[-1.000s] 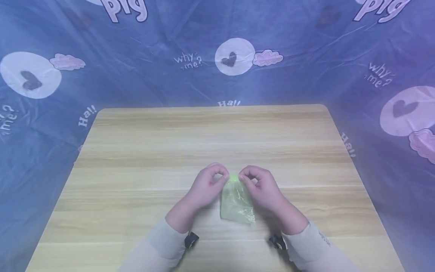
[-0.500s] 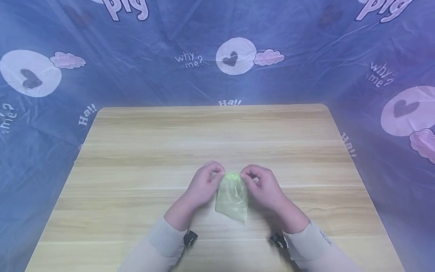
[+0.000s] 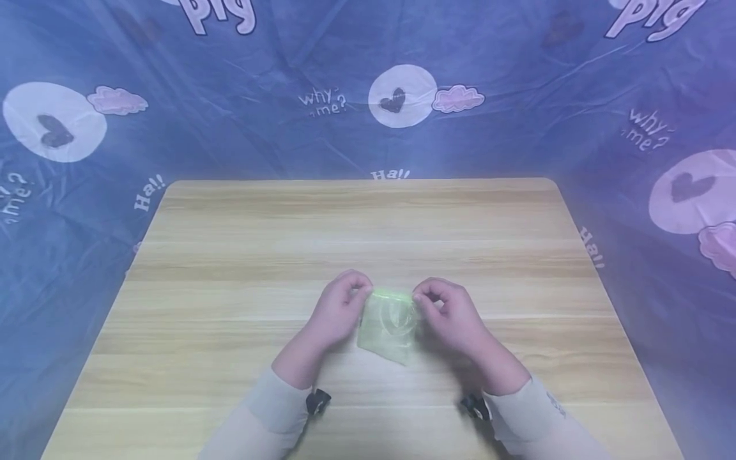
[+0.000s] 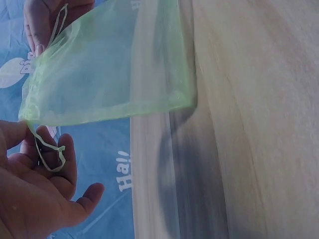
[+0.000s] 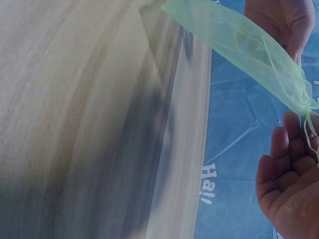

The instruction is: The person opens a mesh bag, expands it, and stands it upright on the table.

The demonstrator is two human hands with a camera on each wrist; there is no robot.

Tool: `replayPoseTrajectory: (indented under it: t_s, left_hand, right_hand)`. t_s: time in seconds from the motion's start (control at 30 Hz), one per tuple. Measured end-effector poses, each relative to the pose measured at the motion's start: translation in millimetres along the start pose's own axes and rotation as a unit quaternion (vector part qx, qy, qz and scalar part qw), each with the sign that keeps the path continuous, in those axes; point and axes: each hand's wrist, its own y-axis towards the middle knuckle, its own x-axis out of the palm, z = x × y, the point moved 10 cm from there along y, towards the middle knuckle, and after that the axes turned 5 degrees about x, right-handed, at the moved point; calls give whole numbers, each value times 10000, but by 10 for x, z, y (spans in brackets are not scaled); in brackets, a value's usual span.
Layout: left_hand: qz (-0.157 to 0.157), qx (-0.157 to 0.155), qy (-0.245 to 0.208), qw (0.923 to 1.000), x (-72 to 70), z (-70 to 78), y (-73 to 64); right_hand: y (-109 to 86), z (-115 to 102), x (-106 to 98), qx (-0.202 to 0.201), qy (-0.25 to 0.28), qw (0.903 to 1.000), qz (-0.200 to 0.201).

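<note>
A sheer pale-green drawstring pouch point(image 3: 386, 327) hangs by its mouth between both hands, above the table. The left hand point(image 3: 339, 308) pinches the left corner of the gathered mouth between thumb and forefinger. At the opposite corner the right hand point(image 3: 453, 314) pinches likewise. In the left wrist view a thin drawstring loop point(image 4: 61, 158) dangles over the left hand's fingers, and the pouch point(image 4: 109, 74) looks flat and see-through. Seen from the right wrist, the pouch point(image 5: 249, 55) slants edge-on, with cord ends point(image 5: 309, 132) trailing over the right hand point(image 5: 294, 189).
A light wood-grain table point(image 3: 259, 255) lies under the hands, their shadows falling on it. Behind and beside it hangs a blue printed cloth point(image 3: 241, 121). Both forearms wear pale sleeves, with dark wrist devices point(image 3: 318, 402) at the cuffs.
The hands have drawn apart, the left one moving left and the right slightly right. The pouch's mouth is stretched wider, and its body has shifted left and slightly up.
</note>
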Motion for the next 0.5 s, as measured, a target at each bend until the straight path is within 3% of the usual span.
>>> replayPoseTrajectory:
  t_s: [0.17,0.37,0.5]
  left_hand:
    - [-34,14,-68,10000,37,17,11]
    - [-72,63,-34,9999,49,72,14]
    - [-153,103,-82,9998,64,89,16]
  right_hand:
    - [-14,38,0,35,262,9997,3]
    - [-40,-151,25,-807,456,9955,-192]
    - [-56,-227,85,-1140,226,9924,-412]
